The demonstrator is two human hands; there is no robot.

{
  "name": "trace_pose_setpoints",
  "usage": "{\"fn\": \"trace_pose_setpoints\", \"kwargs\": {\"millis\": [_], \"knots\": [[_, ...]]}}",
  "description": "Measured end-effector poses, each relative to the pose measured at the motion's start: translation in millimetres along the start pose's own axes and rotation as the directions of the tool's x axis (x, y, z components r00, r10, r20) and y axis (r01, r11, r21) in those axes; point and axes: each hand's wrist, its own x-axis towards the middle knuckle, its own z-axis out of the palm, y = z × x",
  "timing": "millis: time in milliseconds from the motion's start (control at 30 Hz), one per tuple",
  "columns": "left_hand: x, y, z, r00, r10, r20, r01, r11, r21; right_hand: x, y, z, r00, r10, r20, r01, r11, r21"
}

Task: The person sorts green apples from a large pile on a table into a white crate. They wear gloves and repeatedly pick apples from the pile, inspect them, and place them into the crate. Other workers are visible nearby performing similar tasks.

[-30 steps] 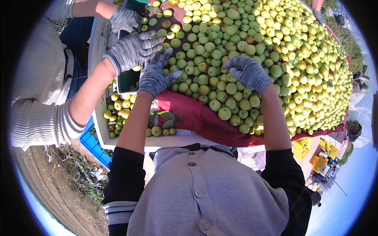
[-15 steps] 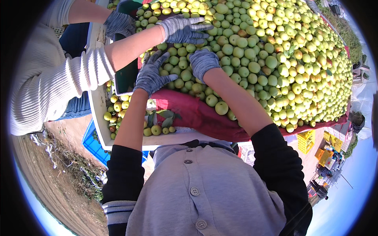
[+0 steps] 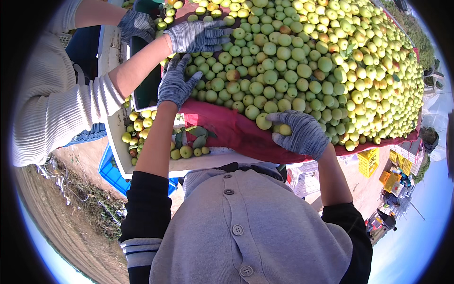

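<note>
A large heap of small, round, apple-like green fruits [image 3: 283, 52], some with reddish-brown patches, spreads over a dark red cloth [image 3: 222, 124]. My left hand [image 3: 176, 84], in a grey striped glove, rests with fingers spread at the heap's left edge. Along the near edge, my right hand [image 3: 305, 134], gloved alike, curves around a green fruit [image 3: 285, 130] lying between its parted thumb and fingers; no firm grip shows. A co-worker's gloved hand [image 3: 198, 37] lies outstretched on the fruits beyond my left hand. Their other hand [image 3: 136, 26] is beside a dark green bin [image 3: 145, 87].
A white tray [image 3: 125, 163] at the near left holds several fruits and leaves [image 3: 198, 137]. Below it stands a blue crate [image 3: 108, 165]. Yellow crates [image 3: 368, 162] and a white crate [image 3: 305, 177] are on the ground at the right. The co-worker's white sleeve [image 3: 71, 104] reaches in from the left.
My right hand has moved right and nearer, from the middle of the fruits to the cloth's edge. My left hand and the co-worker's hand have shifted slightly left. Fruits have slid toward the left.
</note>
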Motion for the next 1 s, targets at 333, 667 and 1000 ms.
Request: {"fn": "trace_pose_setpoints", "kwargs": {"millis": [333,667,1000], "knots": [[1.2,5.9,-8.5,0.999,-0.005,0.041,0.005,1.000,0.015,62.7,-23.8,13.2,0.955,-0.045,-0.294,0.049,0.999,0.004],[1.8,8.1,-12.2,0.994,0.058,0.095,-0.057,0.998,-0.014,117.7,-11.8,10.0,0.978,0.066,-0.200,-0.110,0.969,-0.220],[2.3,3.3,-7.4,0.995,0.034,0.090,-0.037,0.999,0.031,145.1,38.0,-92.3,0.781,0.198,-0.592,-0.459,0.826,-0.328]]}}
